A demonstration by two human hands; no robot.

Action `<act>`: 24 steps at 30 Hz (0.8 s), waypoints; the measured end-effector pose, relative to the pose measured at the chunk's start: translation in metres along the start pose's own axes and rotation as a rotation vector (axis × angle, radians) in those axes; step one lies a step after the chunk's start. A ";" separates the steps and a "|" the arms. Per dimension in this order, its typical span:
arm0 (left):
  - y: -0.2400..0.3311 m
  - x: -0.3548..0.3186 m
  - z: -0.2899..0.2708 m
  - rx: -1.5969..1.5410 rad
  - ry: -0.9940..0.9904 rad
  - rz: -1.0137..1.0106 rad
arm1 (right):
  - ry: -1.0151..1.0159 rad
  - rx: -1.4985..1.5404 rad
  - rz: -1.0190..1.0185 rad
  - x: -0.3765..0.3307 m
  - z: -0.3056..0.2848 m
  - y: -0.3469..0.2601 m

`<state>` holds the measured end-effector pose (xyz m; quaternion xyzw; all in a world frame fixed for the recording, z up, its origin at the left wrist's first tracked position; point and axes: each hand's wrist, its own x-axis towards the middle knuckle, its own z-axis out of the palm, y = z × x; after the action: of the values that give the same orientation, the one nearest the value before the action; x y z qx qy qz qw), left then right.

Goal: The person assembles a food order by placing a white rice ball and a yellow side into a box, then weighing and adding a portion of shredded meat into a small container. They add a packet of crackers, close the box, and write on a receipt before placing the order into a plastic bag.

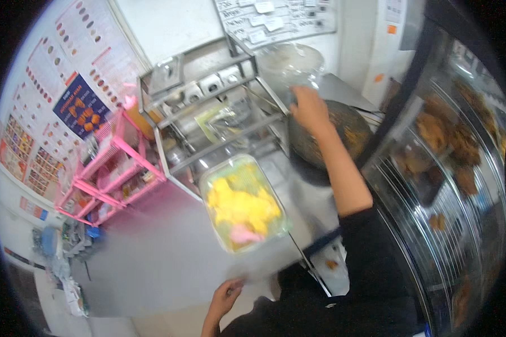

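My right arm stretches over a black pan (351, 132) with brown bits in it. At its far left rim is my right hand (310, 112), fingers bent together beside the clear plastic (303, 78) over a large pale tub (284, 59); what they grip, if anything, is hidden. My left hand (227, 295) is low at the front edge of the steel table, loosely curled, with nothing visible in it. Between the hands stands a clear rectangular container (222, 238) holding bright yellow food (239, 202) and a pink piece (244, 233).
A metal rack (197, 163) with trays and packets stands behind the container. On the left is a pink basket shelf (121, 149) on the steel table (152, 258). A glass display case (421, 224) with fried food is close on my right. Posters (76, 64) cover the wall.
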<state>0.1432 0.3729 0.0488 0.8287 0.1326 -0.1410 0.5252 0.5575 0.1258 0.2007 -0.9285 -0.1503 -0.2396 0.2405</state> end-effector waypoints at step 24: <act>-0.033 0.027 -0.063 -0.248 0.299 -0.113 | -0.056 0.029 -0.006 0.087 0.142 0.115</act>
<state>0.1619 0.4456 0.0369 0.7606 0.2720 -0.0282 0.5888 0.7291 0.1173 0.0936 -0.9309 -0.1629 -0.2121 0.2489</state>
